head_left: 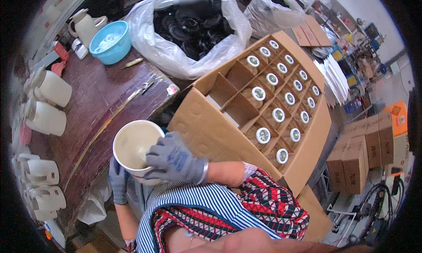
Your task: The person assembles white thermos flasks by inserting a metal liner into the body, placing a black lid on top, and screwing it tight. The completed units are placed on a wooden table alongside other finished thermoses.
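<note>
A cream, open-topped jug body (136, 143) is held upright and slightly tilted in front of my chest, its hollow inside facing up. My right hand (176, 160), in a grey work glove, grips its near right rim, with the fingers reaching over into the opening. My left hand (118, 180), also gloved, is closed around the jug body's lower left side; part of that hand is hidden behind it. To the right stands an open cardboard carton (211, 134), divided into cells. Several glass vacuum flask liners (263, 135) with white rings stand in the cells.
On the dark table (96, 99) are cream jugs (48, 117) along the left edge, a blue basin (110, 42) and a finished-looking jug (83, 27). A plastic bag of black parts (193, 29) stands behind the carton. Stacked boxes (356, 160) sit at right.
</note>
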Available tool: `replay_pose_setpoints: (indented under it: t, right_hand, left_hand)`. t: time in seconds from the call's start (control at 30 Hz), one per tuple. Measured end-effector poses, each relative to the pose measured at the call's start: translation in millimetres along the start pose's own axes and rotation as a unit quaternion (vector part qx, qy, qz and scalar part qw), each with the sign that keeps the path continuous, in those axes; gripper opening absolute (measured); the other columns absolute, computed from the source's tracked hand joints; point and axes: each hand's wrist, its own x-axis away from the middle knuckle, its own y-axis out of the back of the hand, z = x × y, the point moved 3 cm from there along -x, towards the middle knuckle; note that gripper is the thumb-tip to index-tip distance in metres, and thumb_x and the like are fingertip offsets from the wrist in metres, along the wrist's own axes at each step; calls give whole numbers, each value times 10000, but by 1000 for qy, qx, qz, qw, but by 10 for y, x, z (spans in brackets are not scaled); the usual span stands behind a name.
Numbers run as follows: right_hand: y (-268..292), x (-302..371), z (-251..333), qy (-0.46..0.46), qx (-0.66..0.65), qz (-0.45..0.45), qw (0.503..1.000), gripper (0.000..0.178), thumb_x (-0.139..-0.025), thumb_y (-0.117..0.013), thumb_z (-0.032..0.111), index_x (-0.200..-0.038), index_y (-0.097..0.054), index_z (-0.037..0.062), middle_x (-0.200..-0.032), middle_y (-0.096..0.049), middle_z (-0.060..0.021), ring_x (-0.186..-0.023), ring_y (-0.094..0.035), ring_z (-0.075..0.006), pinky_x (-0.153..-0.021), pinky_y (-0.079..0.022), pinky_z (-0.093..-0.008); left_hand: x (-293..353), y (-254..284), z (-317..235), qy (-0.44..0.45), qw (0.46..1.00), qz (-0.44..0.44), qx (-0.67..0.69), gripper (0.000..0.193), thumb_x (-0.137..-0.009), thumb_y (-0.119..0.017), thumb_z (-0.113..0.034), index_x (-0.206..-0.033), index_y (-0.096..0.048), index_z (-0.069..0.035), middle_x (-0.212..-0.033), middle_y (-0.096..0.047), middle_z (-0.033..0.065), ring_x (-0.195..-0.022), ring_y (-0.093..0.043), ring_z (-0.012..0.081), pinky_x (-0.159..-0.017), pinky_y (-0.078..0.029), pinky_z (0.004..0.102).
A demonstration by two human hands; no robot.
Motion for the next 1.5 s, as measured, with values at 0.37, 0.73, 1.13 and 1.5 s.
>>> replay_pose_setpoints:
  t: [0.37,0.73,1.13,1.5]
  right_hand:
    - [1002,872,-1292,-270,153,-300,902,516,-871,-755,262,-1356,-613,154,-1301,-604,-171,-1184,-581,-364,-1010,-490,-465]
    - [1104,1957,-3094,-457,195,-11,868,623,-734,-819,351,-1310,-635,203,-1185,-615,-172,-1095,-621,-393,-944,-518,-468]
    - [3130,122,242,-52,412,-153,897,528,-684,-823,90,-1187,-663,78,-1136,-634,-138,-1030,-670,-325,-874,-535,-397]
    - [845,-1263,680,201,214,-322,900,621,-682,-893,355,-1223,-648,172,-1199,-571,-143,-1021,-598,-348,-849,-524,-451]
  left_hand:
    - [-368,112,-46,-8,890,-29,455,421,-1076,-438,-342,-1371,-470,-44,-1480,-530,211,-1348,-529,336,-1161,-409,476]
    - [-861,160,-141,-29,888,-9,459,310,-1084,-434,-318,-1110,-614,-68,-1431,-566,241,-1307,-559,371,-1146,-411,516]
    - [-1139,-110,-2378,-507,589,-161,-609,765,-984,-545,-589,-1527,-406,-69,-1473,-521,167,-1393,-477,337,-1203,-339,531]
    - [-1724,847,-1989,172,-645,-119,-735,572,-1059,-505,-476,-1499,-453,-113,-1405,-594,129,-1291,-599,273,-1104,-500,493]
